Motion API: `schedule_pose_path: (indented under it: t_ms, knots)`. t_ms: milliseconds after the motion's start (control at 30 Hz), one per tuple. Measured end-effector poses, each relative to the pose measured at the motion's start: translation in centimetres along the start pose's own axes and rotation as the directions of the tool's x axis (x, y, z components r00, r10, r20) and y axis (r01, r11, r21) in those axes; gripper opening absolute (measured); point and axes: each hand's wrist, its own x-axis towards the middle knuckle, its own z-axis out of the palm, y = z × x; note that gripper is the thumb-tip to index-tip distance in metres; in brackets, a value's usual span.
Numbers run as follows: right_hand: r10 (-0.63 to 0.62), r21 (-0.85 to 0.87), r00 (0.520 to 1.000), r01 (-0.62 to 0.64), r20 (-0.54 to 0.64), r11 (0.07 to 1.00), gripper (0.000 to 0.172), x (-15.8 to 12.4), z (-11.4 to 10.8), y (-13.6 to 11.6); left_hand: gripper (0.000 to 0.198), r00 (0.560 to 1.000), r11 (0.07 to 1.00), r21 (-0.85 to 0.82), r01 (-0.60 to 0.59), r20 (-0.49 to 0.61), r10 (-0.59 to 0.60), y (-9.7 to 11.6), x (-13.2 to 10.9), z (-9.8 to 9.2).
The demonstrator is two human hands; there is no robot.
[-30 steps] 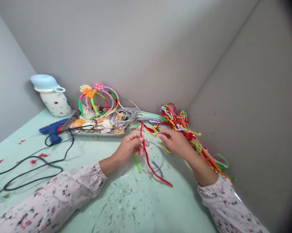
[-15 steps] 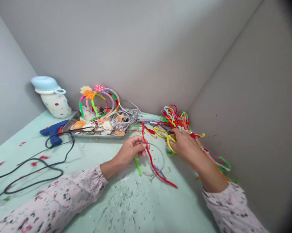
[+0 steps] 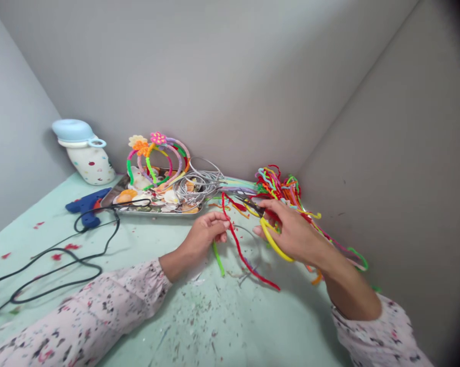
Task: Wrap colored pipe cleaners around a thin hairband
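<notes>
Pinched in my left hand (image 3: 208, 234) is a red pipe cleaner (image 3: 239, 250); one end rises above the fingers and the other hangs down to the right. A grey wire ring (image 3: 257, 244) shows behind it, and a green pipe cleaner piece (image 3: 218, 259) sticks out below the same hand. My right hand (image 3: 294, 232) grips yellow-handled scissors (image 3: 274, 242), dark blades pointing up and left. One handle loop shows clearly, the other partly. The scissors are just right of the red pipe cleaner, apart from it.
A metal tray (image 3: 157, 210) holds shells, coiled grey wire (image 3: 201, 187) and colourful wrapped hoops (image 3: 161, 158). Left are a blue glue gun (image 3: 87, 204), its black cord (image 3: 80, 262) and a white bottle (image 3: 92, 163). A bundle of pipe cleaners (image 3: 279, 186) lies at the back right.
My right hand has lifted the scissors off the table and turned them, bringing them nearer. My left hand has stayed almost still with the red pipe cleaner.
</notes>
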Motion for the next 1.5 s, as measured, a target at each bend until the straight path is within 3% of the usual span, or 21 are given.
schedule_pose_path:
  t_ms: [133, 267, 767, 1500]
  knots:
    - [-0.158, 0.001, 0.984, 0.159, 0.083, 0.987, 0.042, -0.2, 1.3, -0.4, 0.019, 1.000, 1.000, -0.024, 0.000, -0.019, 0.000, 0.2, 0.0, 0.1]
    - [-0.216, -0.063, 0.968, 0.225, 0.130, 0.972, 0.048, -0.2, 2.3, 0.1, 0.016, 1.000, 0.999, -0.043, 0.016, -0.007, -0.016, 0.5, 0.0, 0.2]
    - [-0.247, -0.201, 0.966, 0.257, 0.072, 0.945, 0.048, -0.2, 4.3, 0.5, 0.012, 0.997, 0.994, -0.103, 0.045, 0.074, -0.037, -0.1, -0.2, 0.4]
    - [-0.244, -0.263, 0.968, 0.250, 0.056, 0.932, 0.048, -0.4, 5.3, 0.1, 0.010, 0.999, 0.999, -0.041, 0.029, 0.040, -0.027, 0.1, -0.2, 0.5]
